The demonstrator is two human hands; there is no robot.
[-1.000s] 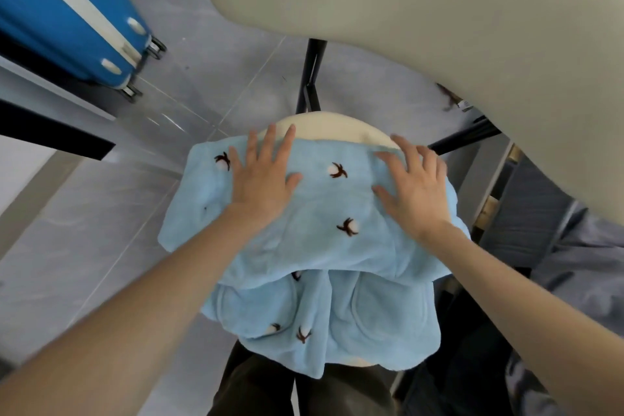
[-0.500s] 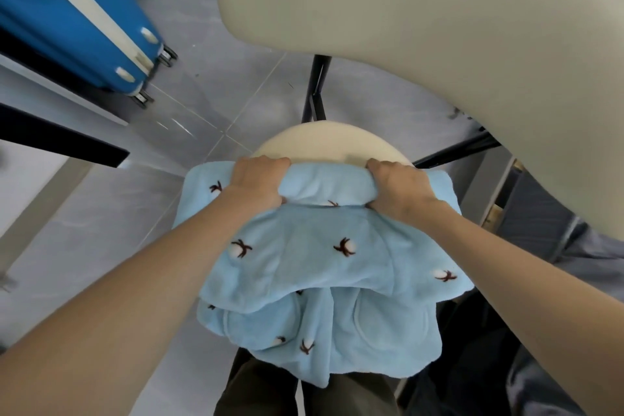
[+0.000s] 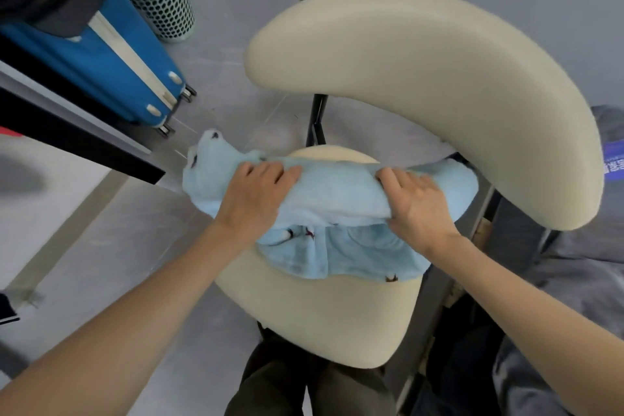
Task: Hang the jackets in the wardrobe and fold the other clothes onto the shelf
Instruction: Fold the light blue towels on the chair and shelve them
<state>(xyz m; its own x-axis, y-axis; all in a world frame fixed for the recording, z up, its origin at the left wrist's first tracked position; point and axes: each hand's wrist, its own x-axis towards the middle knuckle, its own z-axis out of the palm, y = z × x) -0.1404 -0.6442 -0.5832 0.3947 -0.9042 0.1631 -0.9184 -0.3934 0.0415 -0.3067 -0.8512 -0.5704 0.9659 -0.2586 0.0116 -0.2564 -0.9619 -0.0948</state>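
Fleecy light-blue garment [image 3: 331, 199] lies bunched across the cream chair seat [image 3: 320, 307], with the left hand [image 3: 256, 196] and right hand [image 3: 418, 203] both curled round its rolled far edge. Folding seems midway; next, that fold needs laying flat and smoothing. Around the chair is grey tiled floor [image 3: 101, 246], with a blue suitcase [image 3: 111, 67] and mesh bin [image 3: 165, 7] beyond.

- The left hand [image 3: 256, 194] lies palm down, its fingers curled over the far edge of the blue garment [image 3: 337, 194], gripping it.
- The right hand [image 3: 417, 203] grips the same fold, fingers bent over the top and thumb at the near side.
- Both hands sit about level and apart, knuckles up.
- The bare left forearm [image 3: 135, 331] reaches in from the lower left, the bare right forearm [image 3: 523, 314] from the lower right.
- Both wrists are nearly straight.
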